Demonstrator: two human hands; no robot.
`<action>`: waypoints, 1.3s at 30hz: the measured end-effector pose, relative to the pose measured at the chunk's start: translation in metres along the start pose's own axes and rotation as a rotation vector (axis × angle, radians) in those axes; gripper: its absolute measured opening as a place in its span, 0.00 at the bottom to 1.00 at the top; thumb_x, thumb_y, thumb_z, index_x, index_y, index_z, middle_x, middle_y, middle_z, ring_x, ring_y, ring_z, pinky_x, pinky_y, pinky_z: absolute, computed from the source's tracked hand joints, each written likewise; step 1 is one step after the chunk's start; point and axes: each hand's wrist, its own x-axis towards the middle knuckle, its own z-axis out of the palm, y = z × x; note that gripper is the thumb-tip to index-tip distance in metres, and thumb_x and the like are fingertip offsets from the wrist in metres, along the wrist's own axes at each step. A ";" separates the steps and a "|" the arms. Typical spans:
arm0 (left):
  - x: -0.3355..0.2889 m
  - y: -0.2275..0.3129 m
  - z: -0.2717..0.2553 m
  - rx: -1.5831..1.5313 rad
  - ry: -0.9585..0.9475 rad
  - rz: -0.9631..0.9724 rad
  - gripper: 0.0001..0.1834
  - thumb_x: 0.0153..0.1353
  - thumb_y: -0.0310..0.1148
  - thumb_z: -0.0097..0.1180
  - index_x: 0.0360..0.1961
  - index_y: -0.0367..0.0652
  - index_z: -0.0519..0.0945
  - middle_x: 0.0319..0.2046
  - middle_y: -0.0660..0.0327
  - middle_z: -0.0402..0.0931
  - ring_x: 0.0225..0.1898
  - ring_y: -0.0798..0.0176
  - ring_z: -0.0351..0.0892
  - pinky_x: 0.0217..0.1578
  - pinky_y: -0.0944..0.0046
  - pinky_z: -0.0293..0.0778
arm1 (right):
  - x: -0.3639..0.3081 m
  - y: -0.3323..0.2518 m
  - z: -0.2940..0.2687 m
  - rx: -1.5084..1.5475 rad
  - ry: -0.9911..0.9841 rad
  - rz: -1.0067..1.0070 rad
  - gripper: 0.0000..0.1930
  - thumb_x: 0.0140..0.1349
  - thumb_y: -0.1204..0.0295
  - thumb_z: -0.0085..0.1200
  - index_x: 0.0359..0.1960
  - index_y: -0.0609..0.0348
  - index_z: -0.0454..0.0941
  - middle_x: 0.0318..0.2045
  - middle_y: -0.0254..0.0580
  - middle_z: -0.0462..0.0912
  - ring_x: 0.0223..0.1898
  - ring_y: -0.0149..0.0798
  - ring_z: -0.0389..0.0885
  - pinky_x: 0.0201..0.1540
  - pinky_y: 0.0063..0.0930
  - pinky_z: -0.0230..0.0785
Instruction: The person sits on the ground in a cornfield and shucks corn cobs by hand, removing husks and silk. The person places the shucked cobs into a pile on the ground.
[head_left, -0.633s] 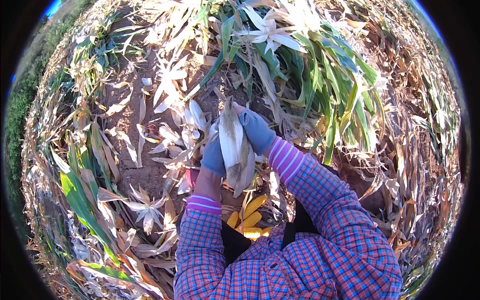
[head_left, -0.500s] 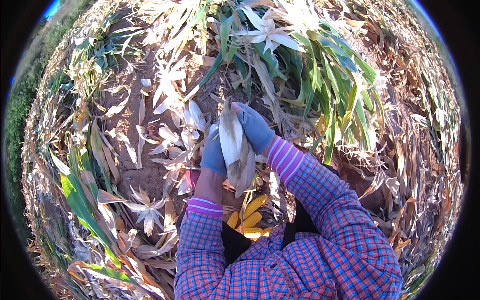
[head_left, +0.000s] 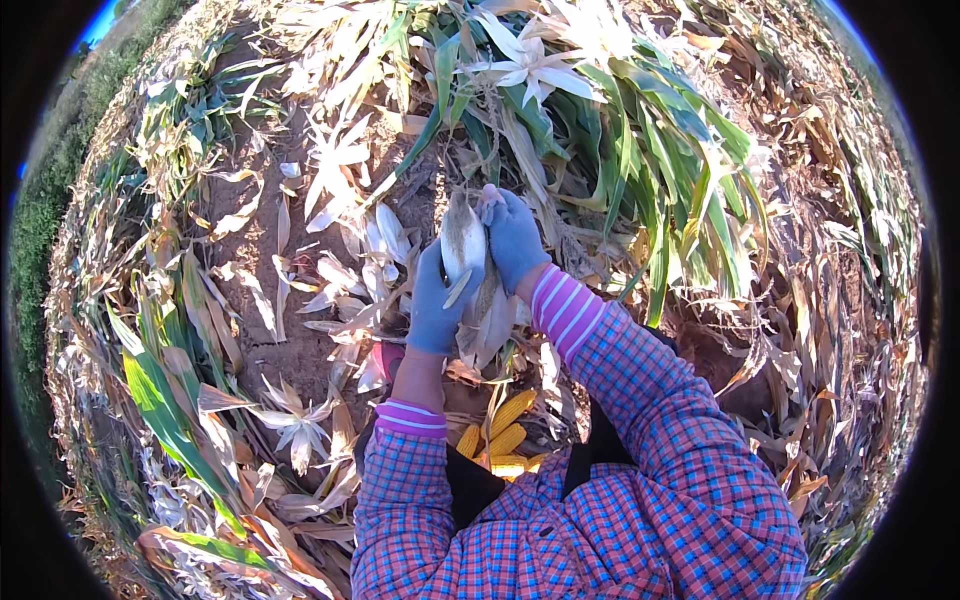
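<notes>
An ear of corn in its dry, pale husk is held up in front of me, its tip pointing away. My left hand, in a grey-blue glove, is closed around the ear's middle. A narrow pale strip, which I cannot identify, crosses the husk beside its fingers. At the right of the tip, my gloved right hand is closed with its fingertips pinching the husk. Loose husk leaves hang below toward me. Bare yellow corn ears lie close to my body, under my forearms.
Green and dry cornstalks lie heaped ahead and to the right. An opened empty husk sits at the left among dry leaves. Brown soil shows between the litter. Green bushes line the far left.
My left hand has slid up and wraps farther around the ear. My right hand has shifted slightly up and right at the tip. The husk's lower leaves have moved.
</notes>
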 end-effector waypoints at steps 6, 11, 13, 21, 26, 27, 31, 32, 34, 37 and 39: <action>-0.004 0.010 0.010 -0.180 0.117 -0.235 0.25 0.59 0.31 0.62 0.55 0.37 0.68 0.46 0.60 0.72 0.44 0.68 0.72 0.44 0.67 0.72 | -0.013 -0.016 0.010 -0.269 -0.106 -0.222 0.17 0.72 0.60 0.45 0.28 0.59 0.69 0.22 0.27 0.67 0.26 0.23 0.62 0.31 0.21 0.60; 0.002 0.026 0.003 -0.505 0.176 -0.316 0.18 0.67 0.38 0.53 0.52 0.38 0.73 0.44 0.61 0.74 0.43 0.70 0.73 0.43 0.69 0.72 | -0.022 -0.029 0.013 -0.285 -0.263 -0.100 0.16 0.71 0.62 0.47 0.33 0.63 0.75 0.22 0.30 0.69 0.28 0.24 0.64 0.32 0.22 0.62; 0.003 0.019 -0.007 -0.556 0.210 -0.320 0.19 0.69 0.43 0.48 0.51 0.39 0.76 0.42 0.60 0.78 0.41 0.67 0.78 0.42 0.67 0.75 | -0.025 -0.030 0.010 -0.427 -0.452 -0.189 0.15 0.70 0.62 0.48 0.34 0.63 0.77 0.23 0.32 0.71 0.28 0.25 0.66 0.32 0.24 0.63; 0.012 0.021 -0.031 -0.700 0.394 -0.489 0.20 0.66 0.46 0.53 0.48 0.40 0.76 0.38 0.60 0.77 0.37 0.62 0.79 0.37 0.61 0.77 | -0.062 -0.028 0.000 -0.802 -1.060 -0.125 0.21 0.66 0.51 0.50 0.30 0.58 0.80 0.22 0.42 0.81 0.27 0.42 0.80 0.37 0.35 0.70; 0.005 0.017 -0.045 -0.507 0.421 -0.398 0.21 0.66 0.47 0.53 0.48 0.40 0.76 0.38 0.61 0.77 0.37 0.66 0.77 0.38 0.64 0.75 | -0.075 -0.038 0.005 -0.926 -1.350 -0.030 0.18 0.65 0.52 0.49 0.33 0.54 0.80 0.27 0.44 0.83 0.32 0.46 0.81 0.41 0.38 0.70; 0.005 0.015 -0.044 -0.500 0.401 -0.379 0.20 0.66 0.46 0.53 0.48 0.40 0.76 0.38 0.61 0.77 0.37 0.66 0.77 0.38 0.65 0.74 | -0.077 -0.030 -0.001 -0.865 -1.363 -0.070 0.18 0.65 0.52 0.50 0.34 0.54 0.80 0.28 0.44 0.83 0.33 0.45 0.81 0.42 0.37 0.70; 0.005 0.032 -0.038 -0.501 0.212 -0.306 0.15 0.67 0.40 0.53 0.46 0.40 0.76 0.37 0.64 0.76 0.37 0.70 0.74 0.39 0.67 0.72 | -0.056 -0.044 -0.015 -0.234 -1.051 0.095 0.12 0.67 0.63 0.52 0.39 0.58 0.78 0.32 0.37 0.81 0.35 0.31 0.78 0.43 0.28 0.70; 0.004 0.028 -0.037 -0.360 0.171 -0.211 0.13 0.66 0.38 0.55 0.45 0.39 0.76 0.36 0.64 0.76 0.37 0.71 0.74 0.39 0.68 0.72 | -0.047 -0.051 -0.016 -0.050 -0.904 0.139 0.10 0.67 0.65 0.52 0.39 0.59 0.78 0.32 0.35 0.80 0.35 0.28 0.77 0.42 0.25 0.70; 0.001 0.031 -0.027 -0.193 0.103 -0.180 0.15 0.64 0.38 0.57 0.45 0.38 0.76 0.37 0.65 0.76 0.37 0.71 0.73 0.39 0.69 0.71 | -0.033 -0.048 -0.018 -0.035 -0.459 0.085 0.08 0.67 0.69 0.53 0.41 0.61 0.77 0.32 0.33 0.79 0.35 0.23 0.75 0.41 0.22 0.70; -0.001 0.032 -0.018 -0.165 0.070 -0.191 0.17 0.63 0.40 0.58 0.45 0.38 0.76 0.36 0.63 0.76 0.37 0.70 0.73 0.39 0.67 0.71 | -0.024 -0.043 -0.018 -0.352 -0.370 -0.081 0.11 0.66 0.68 0.54 0.44 0.61 0.77 0.33 0.34 0.80 0.34 0.26 0.76 0.40 0.24 0.71; 0.001 0.029 -0.019 0.084 0.094 -0.126 0.18 0.62 0.41 0.59 0.44 0.37 0.75 0.36 0.61 0.76 0.37 0.69 0.73 0.39 0.66 0.72 | -0.030 -0.044 -0.016 -0.498 -0.399 -0.155 0.14 0.65 0.65 0.55 0.46 0.59 0.77 0.35 0.37 0.81 0.34 0.29 0.78 0.41 0.26 0.71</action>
